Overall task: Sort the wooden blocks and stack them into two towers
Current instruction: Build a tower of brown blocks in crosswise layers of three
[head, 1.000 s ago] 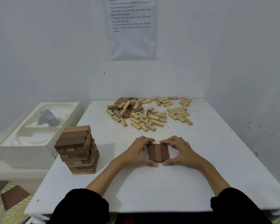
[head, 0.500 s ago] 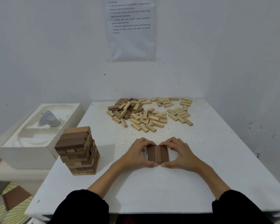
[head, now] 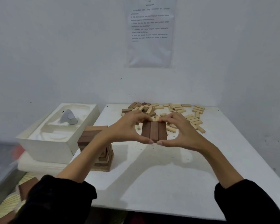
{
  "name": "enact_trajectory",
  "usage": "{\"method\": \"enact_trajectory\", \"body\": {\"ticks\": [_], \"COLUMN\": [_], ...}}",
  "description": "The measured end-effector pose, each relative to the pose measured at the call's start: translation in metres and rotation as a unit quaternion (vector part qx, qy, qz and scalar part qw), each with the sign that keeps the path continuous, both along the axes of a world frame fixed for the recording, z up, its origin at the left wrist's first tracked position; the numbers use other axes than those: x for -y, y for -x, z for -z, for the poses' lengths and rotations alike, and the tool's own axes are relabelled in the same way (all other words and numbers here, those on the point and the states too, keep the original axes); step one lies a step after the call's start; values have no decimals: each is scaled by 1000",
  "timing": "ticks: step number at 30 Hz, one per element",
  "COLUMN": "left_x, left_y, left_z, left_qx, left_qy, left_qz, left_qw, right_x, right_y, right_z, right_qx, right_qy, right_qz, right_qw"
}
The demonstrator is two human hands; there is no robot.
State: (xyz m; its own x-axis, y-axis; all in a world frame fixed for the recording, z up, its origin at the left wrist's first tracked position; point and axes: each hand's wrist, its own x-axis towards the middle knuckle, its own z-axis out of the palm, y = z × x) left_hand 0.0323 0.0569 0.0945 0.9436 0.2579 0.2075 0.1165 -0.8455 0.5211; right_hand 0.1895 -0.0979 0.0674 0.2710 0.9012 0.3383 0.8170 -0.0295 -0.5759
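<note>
White table (head: 217, 159) bears tower (head: 103, 157) and loose blocks (head: 178, 109); left hand (head: 126, 126) and right hand (head: 183, 131) pinch three dark blocks (head: 153, 131) above it.

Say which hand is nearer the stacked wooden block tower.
Left. The left hand is just right of the stacked wooden block tower; the right hand is beyond the three dark wooden blocks both grip.

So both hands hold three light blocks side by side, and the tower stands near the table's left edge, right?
Not quite: the head view shows three dark brown blocks, not light. The left hand and right hand hold them side by side, and the tower stands near the table's left edge.
</note>
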Motion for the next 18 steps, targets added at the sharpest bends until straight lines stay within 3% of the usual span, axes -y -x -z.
{"method": "enact_trajectory", "body": {"ticks": [4, 18], "left_x": [-22, -84], "left_y": [32, 113], "left_z": [-24, -20], "left_qx": [10, -38], "left_qy": [-3, 68], "left_qz": [-21, -91], "left_qw": [1000, 993], "right_x": [-31, -109], "right_y": [25, 95], "right_z": [-26, -25], "right_qx": [41, 49], "right_qy": [-11, 32], "right_qz": [-17, -60], "right_qw": [999, 996]}}
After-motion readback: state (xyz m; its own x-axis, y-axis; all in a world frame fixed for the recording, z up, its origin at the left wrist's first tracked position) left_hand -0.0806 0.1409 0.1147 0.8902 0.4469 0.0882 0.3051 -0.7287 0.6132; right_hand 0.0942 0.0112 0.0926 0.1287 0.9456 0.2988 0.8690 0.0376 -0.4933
